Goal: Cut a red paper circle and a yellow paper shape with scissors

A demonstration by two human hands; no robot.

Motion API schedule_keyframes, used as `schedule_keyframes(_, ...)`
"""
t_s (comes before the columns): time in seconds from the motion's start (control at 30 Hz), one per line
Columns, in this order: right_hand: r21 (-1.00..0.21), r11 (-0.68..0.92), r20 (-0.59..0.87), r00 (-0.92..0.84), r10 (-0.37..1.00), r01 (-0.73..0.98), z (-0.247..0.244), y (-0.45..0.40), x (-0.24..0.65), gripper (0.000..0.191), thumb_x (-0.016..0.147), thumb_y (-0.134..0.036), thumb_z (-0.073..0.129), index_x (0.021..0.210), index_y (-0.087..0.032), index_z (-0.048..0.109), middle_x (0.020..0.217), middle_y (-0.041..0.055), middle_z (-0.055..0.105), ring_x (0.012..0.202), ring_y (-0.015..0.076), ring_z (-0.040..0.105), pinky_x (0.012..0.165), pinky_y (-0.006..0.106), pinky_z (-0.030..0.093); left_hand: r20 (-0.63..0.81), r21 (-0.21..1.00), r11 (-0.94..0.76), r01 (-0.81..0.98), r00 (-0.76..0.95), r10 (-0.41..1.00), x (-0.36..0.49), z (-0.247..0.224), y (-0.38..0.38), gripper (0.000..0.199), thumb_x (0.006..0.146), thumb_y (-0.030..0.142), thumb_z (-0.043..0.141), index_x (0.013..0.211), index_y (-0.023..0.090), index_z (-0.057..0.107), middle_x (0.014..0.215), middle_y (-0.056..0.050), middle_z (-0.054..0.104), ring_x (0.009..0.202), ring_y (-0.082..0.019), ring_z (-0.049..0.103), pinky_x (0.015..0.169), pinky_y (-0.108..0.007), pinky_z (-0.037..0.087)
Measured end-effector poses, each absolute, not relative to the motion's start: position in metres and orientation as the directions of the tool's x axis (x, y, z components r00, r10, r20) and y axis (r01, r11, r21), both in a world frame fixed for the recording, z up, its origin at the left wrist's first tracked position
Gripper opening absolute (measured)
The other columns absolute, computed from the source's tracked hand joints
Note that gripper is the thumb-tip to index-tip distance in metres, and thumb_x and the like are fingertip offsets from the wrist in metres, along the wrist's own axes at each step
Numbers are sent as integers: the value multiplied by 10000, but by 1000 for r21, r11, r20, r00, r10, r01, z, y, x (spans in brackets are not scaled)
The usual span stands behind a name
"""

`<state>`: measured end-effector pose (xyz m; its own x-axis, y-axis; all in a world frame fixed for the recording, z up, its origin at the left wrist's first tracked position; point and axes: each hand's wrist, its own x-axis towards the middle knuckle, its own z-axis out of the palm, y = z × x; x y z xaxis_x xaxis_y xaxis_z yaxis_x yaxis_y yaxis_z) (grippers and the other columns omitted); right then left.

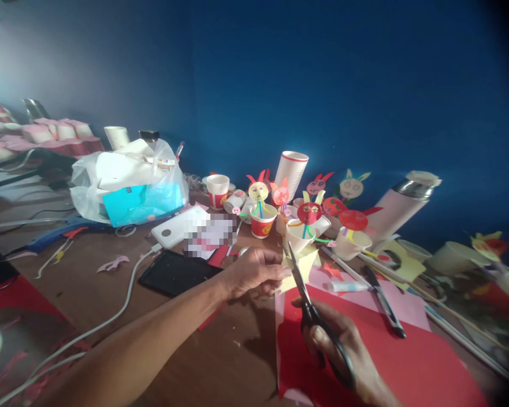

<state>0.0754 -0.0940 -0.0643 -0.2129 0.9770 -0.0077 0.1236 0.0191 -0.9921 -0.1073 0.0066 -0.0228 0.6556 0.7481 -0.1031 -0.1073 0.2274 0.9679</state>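
Between its thumb and fingers my left hand (257, 274) pinches a piece of pale yellow paper (307, 264). My right hand (343, 342) is closed round the black handles of a pair of scissors (299, 275). The blades point up and away, right beside the yellow paper; whether they are cutting into it I cannot tell. Under my right hand lies a red paper sheet (401, 359), with a pink sheet (413, 302) beneath it. Just beyond the scissors stands a paper cup (299, 233) holding a red paper face (309, 213) with yellow horns.
More cups with paper faces, such as a yellow face (258, 191), stand towards the blue wall. A pink flask (392, 209) leans at the right. A black craft knife (384, 302) lies on the paper. Left are a phone (178, 272), a white power bank (180, 226) and a plastic bag (85, 189).
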Motion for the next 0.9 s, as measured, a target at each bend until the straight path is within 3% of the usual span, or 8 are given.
schedule_keyframes(0.6,-990,-18,-48,-217,975,137,-68,-96,76,583,772,-557,560,1138,-104,533,513,-43,445,449,96,372,429,219,322,-94,966,221,-136,611,786,-105,-26,7,190,661,272,658,631,121,546,471,40,518,373,-48,462,401,-168,347)
schedule_keyframes(0.9,-993,14,-14,-230,973,117,-65,-97,74,534,773,-561,559,1086,-129,550,555,-43,423,487,95,360,447,219,296,-146,977,209,-35,605,783,-109,-19,8,164,634,250,653,620,124,549,444,47,504,367,-50,462,372,-155,322)
